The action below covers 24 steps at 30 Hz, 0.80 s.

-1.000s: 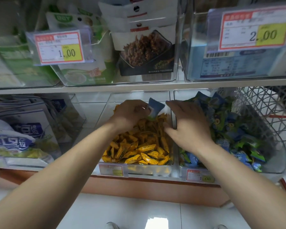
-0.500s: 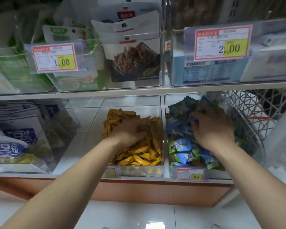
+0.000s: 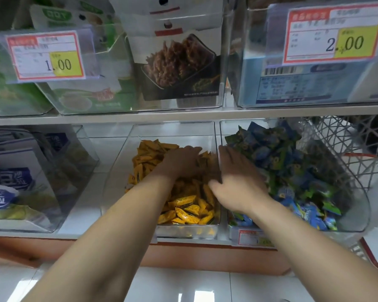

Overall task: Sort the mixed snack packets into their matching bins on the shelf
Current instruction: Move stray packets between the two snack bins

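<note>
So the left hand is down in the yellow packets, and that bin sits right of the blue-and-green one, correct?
No. In the head view the bin of yellow packets sits left of the blue-and-green bin; the left hand is down in the yellow packets.

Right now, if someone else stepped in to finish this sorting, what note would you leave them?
Left hand lies palm down on the yellow packets in the middle bin; grip unclear.
Right hand, fingers straight, sits over the divider beside the blue and green packets in the right bin.
No stray packet shows among the yellow ones.
Left: check under both hands.
</note>
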Each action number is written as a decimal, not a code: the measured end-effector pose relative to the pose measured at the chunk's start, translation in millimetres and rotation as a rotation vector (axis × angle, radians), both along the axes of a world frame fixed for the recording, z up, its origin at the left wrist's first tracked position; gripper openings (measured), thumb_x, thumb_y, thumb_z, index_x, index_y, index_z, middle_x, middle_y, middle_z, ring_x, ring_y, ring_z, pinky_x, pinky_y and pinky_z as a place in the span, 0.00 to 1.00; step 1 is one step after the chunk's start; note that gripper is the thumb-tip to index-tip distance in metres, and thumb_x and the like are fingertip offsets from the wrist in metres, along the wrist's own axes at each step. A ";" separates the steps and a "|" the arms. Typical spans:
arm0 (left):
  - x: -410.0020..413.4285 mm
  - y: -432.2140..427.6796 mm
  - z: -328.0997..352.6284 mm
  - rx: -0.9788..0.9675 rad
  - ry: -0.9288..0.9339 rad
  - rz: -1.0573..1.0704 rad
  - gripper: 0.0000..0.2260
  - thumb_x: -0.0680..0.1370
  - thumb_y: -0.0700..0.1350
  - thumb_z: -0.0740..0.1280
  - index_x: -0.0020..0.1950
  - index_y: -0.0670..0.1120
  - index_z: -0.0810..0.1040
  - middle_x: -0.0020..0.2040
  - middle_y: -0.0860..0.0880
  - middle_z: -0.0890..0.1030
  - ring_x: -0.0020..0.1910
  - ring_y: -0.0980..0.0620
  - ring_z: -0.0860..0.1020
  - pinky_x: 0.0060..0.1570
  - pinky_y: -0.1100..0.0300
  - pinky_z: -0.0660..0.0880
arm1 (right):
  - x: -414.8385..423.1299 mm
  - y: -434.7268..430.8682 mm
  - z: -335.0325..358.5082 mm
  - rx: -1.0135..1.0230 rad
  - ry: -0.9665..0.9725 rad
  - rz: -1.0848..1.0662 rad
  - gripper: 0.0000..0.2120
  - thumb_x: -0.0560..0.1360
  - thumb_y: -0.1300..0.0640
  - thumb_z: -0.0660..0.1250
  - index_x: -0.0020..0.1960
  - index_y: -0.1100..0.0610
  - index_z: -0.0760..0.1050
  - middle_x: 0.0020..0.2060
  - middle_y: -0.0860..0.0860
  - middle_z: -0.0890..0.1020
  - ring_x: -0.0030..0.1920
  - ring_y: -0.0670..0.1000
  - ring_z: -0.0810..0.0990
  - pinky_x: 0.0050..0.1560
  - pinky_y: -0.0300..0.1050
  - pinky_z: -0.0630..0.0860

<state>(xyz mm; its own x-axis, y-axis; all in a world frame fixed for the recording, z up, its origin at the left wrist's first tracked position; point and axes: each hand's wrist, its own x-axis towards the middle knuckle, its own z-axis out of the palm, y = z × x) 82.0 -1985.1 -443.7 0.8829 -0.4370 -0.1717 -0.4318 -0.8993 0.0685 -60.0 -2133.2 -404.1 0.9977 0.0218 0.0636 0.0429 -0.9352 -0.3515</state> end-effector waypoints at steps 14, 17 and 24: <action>11.3 4.2 10.6 -0.137 0.395 -0.017 0.15 0.72 0.56 0.74 0.54 0.55 0.74 0.58 0.50 0.77 0.49 0.51 0.78 0.47 0.55 0.76 | 1.2 -1.5 -4.1 -0.024 -0.015 0.002 0.41 0.71 0.38 0.56 0.80 0.52 0.50 0.77 0.51 0.60 0.76 0.56 0.60 0.74 0.55 0.61; 6.1 35.1 29.7 -0.270 0.356 -0.046 0.07 0.73 0.52 0.75 0.48 0.53 0.79 0.54 0.53 0.79 0.52 0.50 0.77 0.55 0.49 0.77 | 1.0 -1.7 -3.7 -0.018 -0.024 -0.004 0.41 0.69 0.38 0.54 0.79 0.51 0.52 0.76 0.51 0.62 0.74 0.56 0.62 0.73 0.54 0.63; -19.8 100.8 56.6 -0.352 0.121 0.025 0.12 0.74 0.56 0.72 0.56 0.60 0.78 0.54 0.59 0.76 0.56 0.54 0.74 0.53 0.58 0.68 | 1.4 -1.8 -5.0 -0.041 -0.031 -0.005 0.41 0.69 0.37 0.54 0.80 0.51 0.51 0.76 0.51 0.61 0.74 0.56 0.62 0.72 0.54 0.61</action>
<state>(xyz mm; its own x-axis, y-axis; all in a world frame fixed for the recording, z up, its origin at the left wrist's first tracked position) 62.2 -1884.3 -387.1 0.8766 -0.4664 -0.1187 -0.3797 -0.8217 0.4250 -58.7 -2135.0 -409.1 0.9954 0.0196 0.0936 0.0479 -0.9492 -0.3111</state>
